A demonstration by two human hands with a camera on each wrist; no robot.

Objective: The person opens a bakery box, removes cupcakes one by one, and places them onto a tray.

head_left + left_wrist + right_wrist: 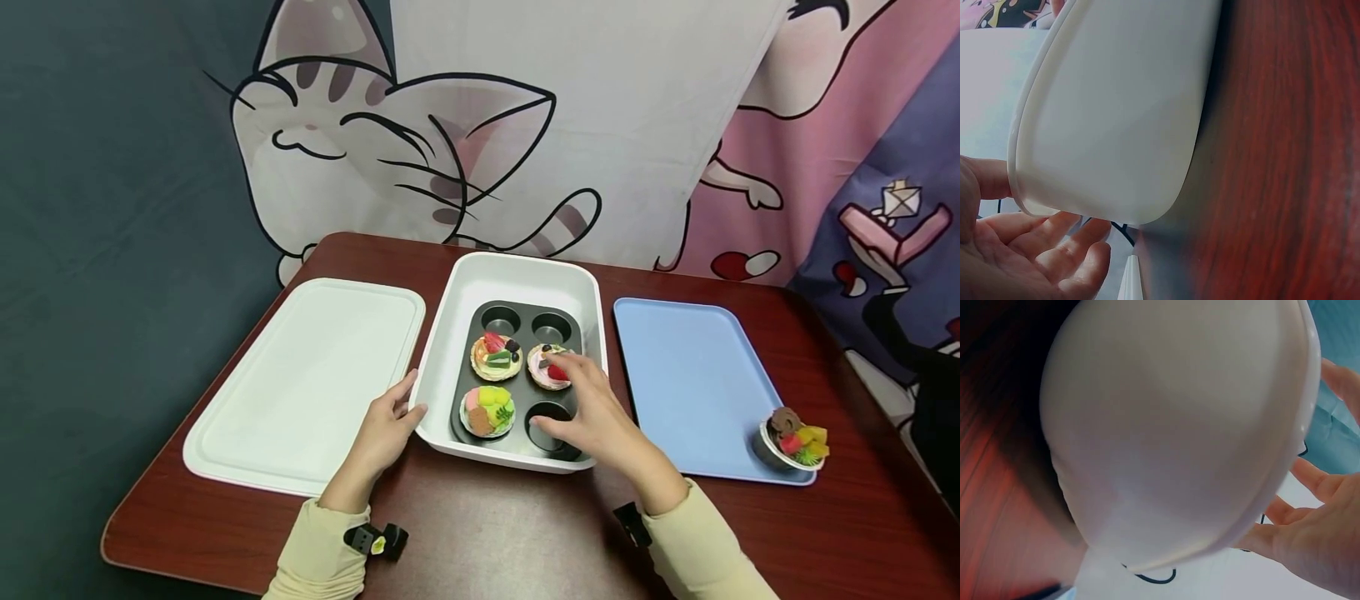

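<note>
A deep white bin (517, 287) holds a dark muffin pan (517, 408). My left hand (385, 425) grips the bin's left side near its front corner, thumb at the rim; in the left wrist view that thumb and the fingers lie either side of the bin's edge (1015, 144). My right hand (596, 408) is over the pan with thumb and fingers spread apart. Its fingertips overlap a pink-cream tart (538, 367) with strawberry, and its thumb is over the front right cup. Two more fruit tarts, one with kiwi (495, 358) and one with yellow fruit (487, 411), sit in the left cups.
A white tray (315, 383) lies left of the bin, and a blue tray (690, 375) lies to the right. On the blue tray's front right corner stands a fruit-topped cup (791, 442). The wooden table (480, 533) ends at a cartoon curtain behind.
</note>
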